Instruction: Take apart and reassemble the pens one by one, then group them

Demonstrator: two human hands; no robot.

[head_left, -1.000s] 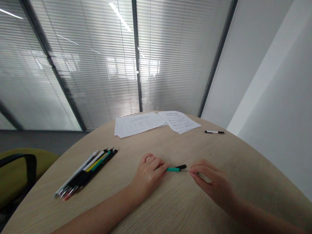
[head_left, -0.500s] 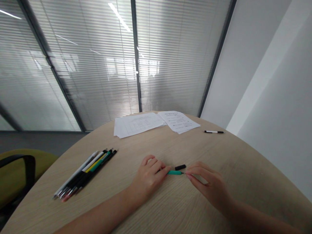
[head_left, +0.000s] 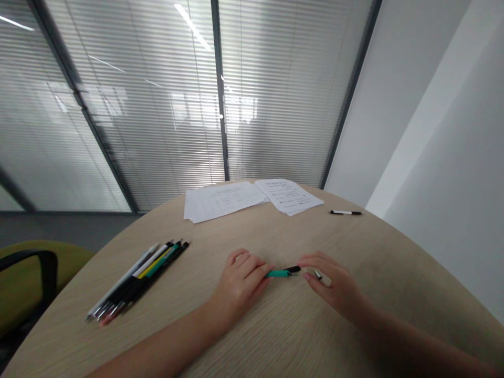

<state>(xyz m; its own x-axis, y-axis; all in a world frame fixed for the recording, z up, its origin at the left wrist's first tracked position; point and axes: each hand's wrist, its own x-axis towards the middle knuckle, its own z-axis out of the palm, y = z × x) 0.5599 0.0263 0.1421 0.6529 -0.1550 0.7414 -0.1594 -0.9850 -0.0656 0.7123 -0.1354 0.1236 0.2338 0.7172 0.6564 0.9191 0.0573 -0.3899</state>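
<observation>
My left hand [head_left: 244,278] rests on the table with its fingers closed around a green pen barrel [head_left: 277,273]. A thin tip pokes out of the barrel's right end. Behind that end lies a short black tube-like piece [head_left: 292,269]. My right hand [head_left: 333,278] is just to the right, thumb and fingers apart, with its fingertips at the black piece's right end. A small silver piece [head_left: 317,274] shows in the gap between thumb and fingers; whether it lies on the table or touches the hand, I cannot tell.
Several pens and pencils [head_left: 139,281] lie bunched at the left of the wooden table [head_left: 220,336]. Printed sheets [head_left: 224,201] lie at the far edge, and a black-and-white pen [head_left: 345,212] at the far right. A green chair [head_left: 66,257] stands to the left.
My right thumb and fingers have come apart, away from the green barrel's tip. The silver piece now shows by the right hand. The barrel has shifted slightly left with my left hand.
</observation>
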